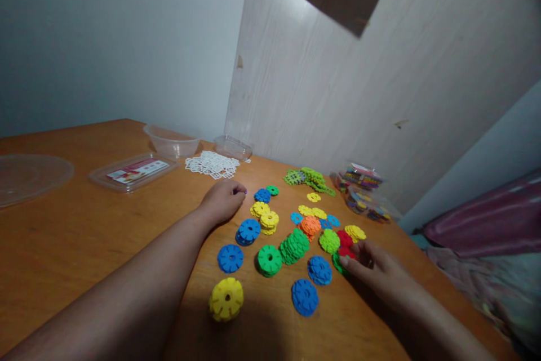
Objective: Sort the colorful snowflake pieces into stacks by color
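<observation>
Many slotted plastic discs lie in small stacks on a wooden table (84, 237): blue (230, 258), yellow (227, 298), green (269, 260), orange (310, 225). My left hand (222, 200) rests on the table with its fingers curled, just left of a blue disc (262, 195); whether it holds anything is hidden. My right hand (376, 271) lies low at the right, fingers touching a red and green stack (343, 251). A blue stack (304, 297) sits in front of it.
A heap of white lattice pieces (212, 164), a clear bowl (171, 141), a small clear tub (232, 147), a flat lidded box (133, 171) and a round clear lid (29, 175) sit at the back left. Green lattice pieces (308, 178) and tubs of coloured pieces (363, 192) stand by the wall.
</observation>
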A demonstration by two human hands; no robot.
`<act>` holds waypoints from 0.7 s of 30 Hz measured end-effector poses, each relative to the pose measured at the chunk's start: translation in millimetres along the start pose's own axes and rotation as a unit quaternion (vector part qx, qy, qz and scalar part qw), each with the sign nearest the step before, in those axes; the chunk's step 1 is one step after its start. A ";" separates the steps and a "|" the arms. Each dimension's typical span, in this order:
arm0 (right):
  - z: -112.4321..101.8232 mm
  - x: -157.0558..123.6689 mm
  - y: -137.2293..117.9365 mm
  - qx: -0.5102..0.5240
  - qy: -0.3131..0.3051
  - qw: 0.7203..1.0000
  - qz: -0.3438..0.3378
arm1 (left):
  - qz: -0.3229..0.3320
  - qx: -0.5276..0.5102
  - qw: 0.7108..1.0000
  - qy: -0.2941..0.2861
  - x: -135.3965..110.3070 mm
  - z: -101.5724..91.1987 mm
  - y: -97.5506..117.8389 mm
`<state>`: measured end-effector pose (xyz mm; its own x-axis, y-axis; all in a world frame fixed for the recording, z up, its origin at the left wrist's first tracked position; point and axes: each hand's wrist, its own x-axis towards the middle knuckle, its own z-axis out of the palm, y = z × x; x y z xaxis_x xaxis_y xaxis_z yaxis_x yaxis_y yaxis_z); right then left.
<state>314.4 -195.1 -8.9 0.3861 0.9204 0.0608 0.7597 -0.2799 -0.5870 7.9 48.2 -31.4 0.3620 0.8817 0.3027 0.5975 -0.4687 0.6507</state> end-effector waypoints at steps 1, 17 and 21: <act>1.0 0.8 1.6 -0.011 -0.008 1.000 -0.004 | 0.001 0.001 1.000 -0.002 -0.1 -0.1 0.0; -18.1 20.1 -14.3 -0.076 0.060 0.995 0.035 | 0.015 0.011 1.000 0.005 1.5 1.2 -2.9; -15.2 29.4 -11.8 -0.043 0.039 0.997 0.053 | 0.008 -0.002 1.000 0.014 -0.1 1.8 -1.7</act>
<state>324.8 -168.9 12.1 0.5039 0.8611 0.0674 0.7529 -0.3997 -0.5228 8.2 48.8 -33.7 0.3508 0.8752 0.3332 0.5887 -0.4828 0.6484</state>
